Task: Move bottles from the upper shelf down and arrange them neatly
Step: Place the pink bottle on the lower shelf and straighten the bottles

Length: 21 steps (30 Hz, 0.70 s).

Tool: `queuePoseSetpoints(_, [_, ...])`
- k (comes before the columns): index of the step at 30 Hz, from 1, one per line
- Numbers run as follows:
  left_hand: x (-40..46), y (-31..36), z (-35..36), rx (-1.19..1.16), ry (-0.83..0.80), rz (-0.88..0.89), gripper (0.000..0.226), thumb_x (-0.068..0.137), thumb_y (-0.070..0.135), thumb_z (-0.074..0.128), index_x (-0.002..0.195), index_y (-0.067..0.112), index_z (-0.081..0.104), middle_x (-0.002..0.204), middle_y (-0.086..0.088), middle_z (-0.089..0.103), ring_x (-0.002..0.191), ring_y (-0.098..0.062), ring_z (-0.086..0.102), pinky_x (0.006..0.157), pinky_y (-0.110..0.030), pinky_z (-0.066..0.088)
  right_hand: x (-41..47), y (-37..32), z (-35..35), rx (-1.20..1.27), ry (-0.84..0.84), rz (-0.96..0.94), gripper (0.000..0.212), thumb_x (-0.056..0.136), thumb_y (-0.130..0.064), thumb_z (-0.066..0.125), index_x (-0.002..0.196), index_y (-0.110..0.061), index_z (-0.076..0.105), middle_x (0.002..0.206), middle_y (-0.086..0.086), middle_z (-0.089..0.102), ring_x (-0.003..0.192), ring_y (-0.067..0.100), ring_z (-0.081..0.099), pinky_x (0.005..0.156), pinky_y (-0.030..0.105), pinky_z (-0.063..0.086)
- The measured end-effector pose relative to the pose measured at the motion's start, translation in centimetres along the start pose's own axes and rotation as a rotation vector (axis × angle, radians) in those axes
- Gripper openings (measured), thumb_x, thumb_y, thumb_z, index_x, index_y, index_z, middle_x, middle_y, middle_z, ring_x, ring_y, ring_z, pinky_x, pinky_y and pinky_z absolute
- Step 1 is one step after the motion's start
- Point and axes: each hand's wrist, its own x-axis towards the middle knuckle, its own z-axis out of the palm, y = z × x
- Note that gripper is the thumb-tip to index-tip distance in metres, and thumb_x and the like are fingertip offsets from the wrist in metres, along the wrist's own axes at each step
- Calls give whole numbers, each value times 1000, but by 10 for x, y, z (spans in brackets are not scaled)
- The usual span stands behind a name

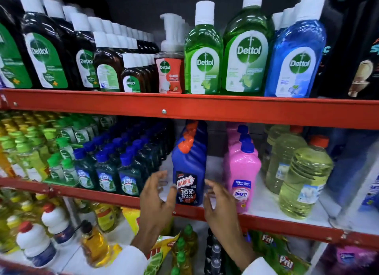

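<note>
Currently both hands flank the blue Harpic bottle [189,168], upright at the front of the middle shelf [114,196]. Left hand [156,198] spread open, thumb tip seemingly brushing the label; right hand [218,205] open, just beside its other flank. Bottle stands between the palms, long axis vertical; left is nearer.

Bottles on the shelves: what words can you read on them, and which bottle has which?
"Dettol": blue bottle, green bottles, brown bottles.
"Dettol FOAMING": red pump bottle.
"HARPIC 10X TOTAL CLEAN": dark blue bottle.
"SHAKTI": pink bottle.
"Pril": green packs, bottom shelf.
Smaller print and the teal bottles' labels are too blurred to read.
</note>
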Motion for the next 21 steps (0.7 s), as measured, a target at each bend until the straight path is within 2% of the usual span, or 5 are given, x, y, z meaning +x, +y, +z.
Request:
queuePoseSetpoints(4, [10,-27,7,-5,-292,-76,68,78,47,67,139,22,50,123,9,69,109,-8,70,90,-36,62,11,10,14,-12,-168,138,53,85,-11,67,137,-18,55,118,0,75,102,17,73,91,39,59])
queuePoseSetpoints(10, [23,-41,13,-54,-363,-28,56,84,33,74,133,11,58,113,7,73,103,12,67,83,-6,54,17,26,18,-38,-200,198,45,77,-34,71,119,-20,65,102,-1,80,91,10,75,83,39,62])
queuePoseSetpoints(14, [25,-47,16,-39,-344,-23,57,81,36,72,132,13,59,116,0,76,106,-8,73,90,-25,61,17,29,18,-42,-190,192,41,80,-30,77,118,-19,65,100,-3,80,89,4,75,81,32,62])
queuePoseSetpoints(16, [26,-47,17,-19,-339,-17,55,84,29,75,133,12,58,118,-2,76,107,-14,73,90,-25,60,17,30,18,-33,-193,202,41,80,-29,78,118,-20,64,101,-3,80,89,4,75,81,32,63])
queuePoseSetpoints(21, [23,-47,15,-19,-325,-43,59,80,41,73,132,17,59,116,2,76,105,-11,73,93,-40,62,16,24,16,45,-202,201,43,82,-24,77,122,-19,63,105,-2,79,92,5,75,84,33,63])
